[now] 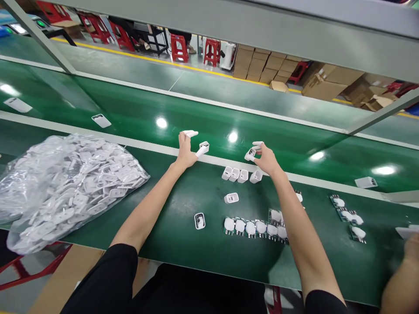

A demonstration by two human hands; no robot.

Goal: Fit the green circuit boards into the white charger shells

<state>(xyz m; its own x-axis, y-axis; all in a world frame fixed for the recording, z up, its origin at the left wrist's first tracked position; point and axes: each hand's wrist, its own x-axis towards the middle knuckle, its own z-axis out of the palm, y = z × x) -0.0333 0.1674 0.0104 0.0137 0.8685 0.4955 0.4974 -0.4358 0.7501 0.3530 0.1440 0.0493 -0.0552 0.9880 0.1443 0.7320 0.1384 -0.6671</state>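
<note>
My left hand [186,152], with white covers on the fingertips, is open at the belt's near edge. Its thumb lies against or just in front of a white plastic charger housing [205,145], and the other fingers are spread away from it. Another white charger housing [250,154] is pinched in my right hand [266,158], its open end showing dark parts inside. Below the right hand, several white housings [242,176] stand in a short row. Nearer me are one more housing [232,198] and one with its open end up [199,221].
A clear bag [81,174] of small white parts fills the left of the bench. Circuit boards [250,228] with white tops line up before me; more boards [347,213] lie right. Housings [101,121] sit along the green belt [131,113]. Another person's blurred arm [401,279] is at right.
</note>
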